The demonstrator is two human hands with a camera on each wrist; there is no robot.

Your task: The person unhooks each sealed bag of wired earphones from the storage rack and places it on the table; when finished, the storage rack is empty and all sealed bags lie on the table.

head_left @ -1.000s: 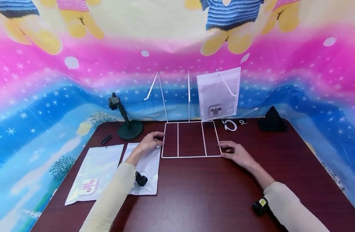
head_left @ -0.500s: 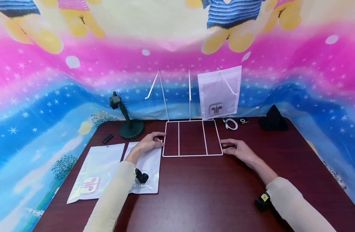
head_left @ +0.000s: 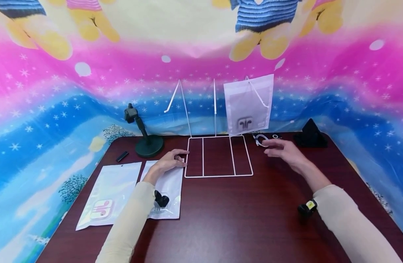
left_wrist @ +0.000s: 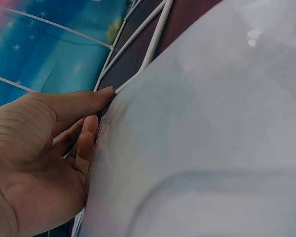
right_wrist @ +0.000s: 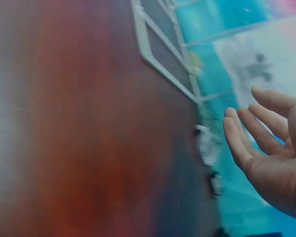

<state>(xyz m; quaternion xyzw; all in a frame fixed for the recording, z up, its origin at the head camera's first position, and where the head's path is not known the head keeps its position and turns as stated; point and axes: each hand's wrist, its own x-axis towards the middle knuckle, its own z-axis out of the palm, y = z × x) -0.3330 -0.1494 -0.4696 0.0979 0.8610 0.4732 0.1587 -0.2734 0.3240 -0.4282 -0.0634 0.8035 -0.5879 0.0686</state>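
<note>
Wire rack (head_left: pixel 218 176) stands midway along the rear edge of the counter (head_left: pixel 221 215), a hanging bag (head_left: pixel 244 104) on its right side. Left hand (head_left: pixel 166 163): fingertips against the rack's left rail, thumb and index apart, grip wrapped round nothing. Right hand (head_left: pixel 287 153): grip loosely spread, holding nothing, raised toward the rear right corner. Likely risks: rack skews if left fingertips push unopposed; flat bag (head_left: pixel 172 182) beside it slides if the left sleeve (head_left: pixel 130 219) catches.

Your dark red table (head_left: pixel 221 223)
On it you have a pouch (head_left: pixel 117 182), a second pouch (head_left: pixel 172 186), a stick (head_left: pixel 122 156), a stand (head_left: pixel 149 147), the rack (head_left: pixel 203 157), a cable (head_left: pixel 259 138), a round gadget (head_left: pixel 275 136) and a black holder (head_left: pixel 310 138).
</note>
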